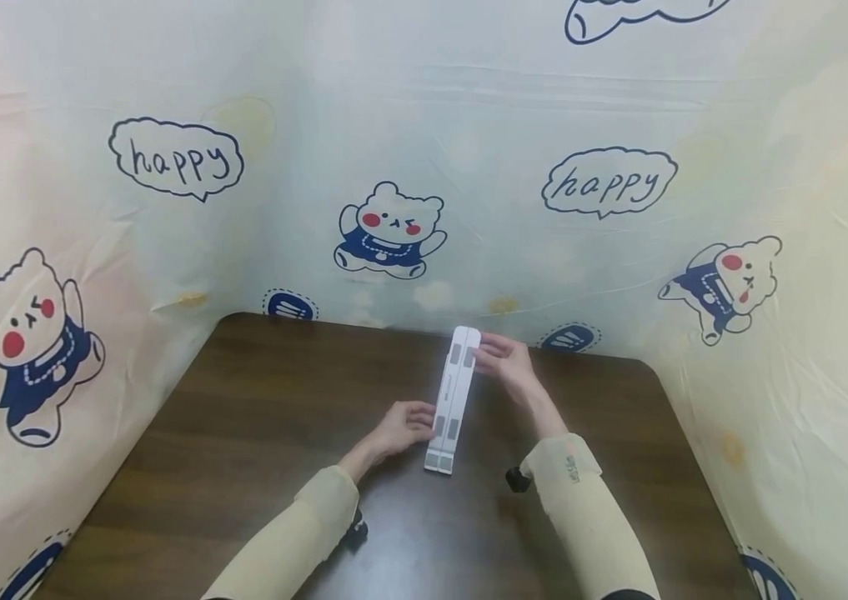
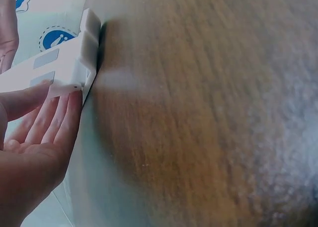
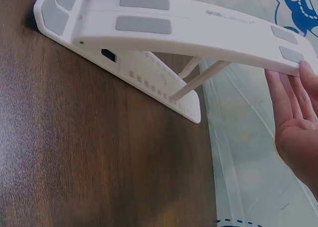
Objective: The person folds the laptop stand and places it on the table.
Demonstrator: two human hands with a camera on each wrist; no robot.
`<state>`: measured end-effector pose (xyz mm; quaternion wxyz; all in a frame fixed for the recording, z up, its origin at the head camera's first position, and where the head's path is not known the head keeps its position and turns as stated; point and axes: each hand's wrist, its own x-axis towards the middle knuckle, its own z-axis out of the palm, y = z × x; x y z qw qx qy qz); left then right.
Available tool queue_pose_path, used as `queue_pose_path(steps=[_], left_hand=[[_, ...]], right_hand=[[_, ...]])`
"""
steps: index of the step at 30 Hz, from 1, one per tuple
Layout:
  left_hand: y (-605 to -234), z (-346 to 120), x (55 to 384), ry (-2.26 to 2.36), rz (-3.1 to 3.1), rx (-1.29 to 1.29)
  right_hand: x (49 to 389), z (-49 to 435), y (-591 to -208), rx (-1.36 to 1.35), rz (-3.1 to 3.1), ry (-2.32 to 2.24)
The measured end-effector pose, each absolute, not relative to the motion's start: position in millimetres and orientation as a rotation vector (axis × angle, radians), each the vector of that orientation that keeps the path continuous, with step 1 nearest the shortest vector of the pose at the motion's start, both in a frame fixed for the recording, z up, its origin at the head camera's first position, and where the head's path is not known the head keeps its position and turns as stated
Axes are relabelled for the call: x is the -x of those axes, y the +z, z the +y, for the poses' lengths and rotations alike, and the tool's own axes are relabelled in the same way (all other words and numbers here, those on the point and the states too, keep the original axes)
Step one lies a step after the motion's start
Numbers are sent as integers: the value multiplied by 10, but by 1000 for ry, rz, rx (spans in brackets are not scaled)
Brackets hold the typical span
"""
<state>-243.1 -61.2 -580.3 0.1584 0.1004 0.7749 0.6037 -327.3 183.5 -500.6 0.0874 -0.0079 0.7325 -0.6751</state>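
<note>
A white folding laptop stand (image 1: 455, 387) with grey pads stands near the middle of the table, its two halves close together. In the right wrist view its upper arm (image 3: 198, 31) is raised off the notched base (image 3: 154, 80), with thin struts (image 3: 201, 80) between them. My right hand (image 1: 509, 364) grips the raised far end, thumb on top and fingers beneath. Lower on the stand, my left hand (image 1: 401, 427) pinches the left side near the front lip; the left wrist view shows its thumb (image 2: 30, 99) on the top face and its fingers (image 2: 62, 117) below.
The dark wooden table (image 1: 281, 392) has rounded far corners. A pale printed cloth (image 1: 484, 108) hangs behind it and along both sides. Small black devices (image 1: 518, 479) sit under the cream sleeves (image 1: 574, 500).
</note>
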Motion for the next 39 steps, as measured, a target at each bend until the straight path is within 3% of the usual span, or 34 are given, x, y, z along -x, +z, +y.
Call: queue_pose_path(steps=[28,39], left_hand=[[-5774,-581,2489,1727,2221,-237],[-5741,-602,2548,1755,2283,-215]], right_hand=[[3138,2059,-4868,50,2157,-1926],[3002,1885,-4896,-236,2136,-2133]])
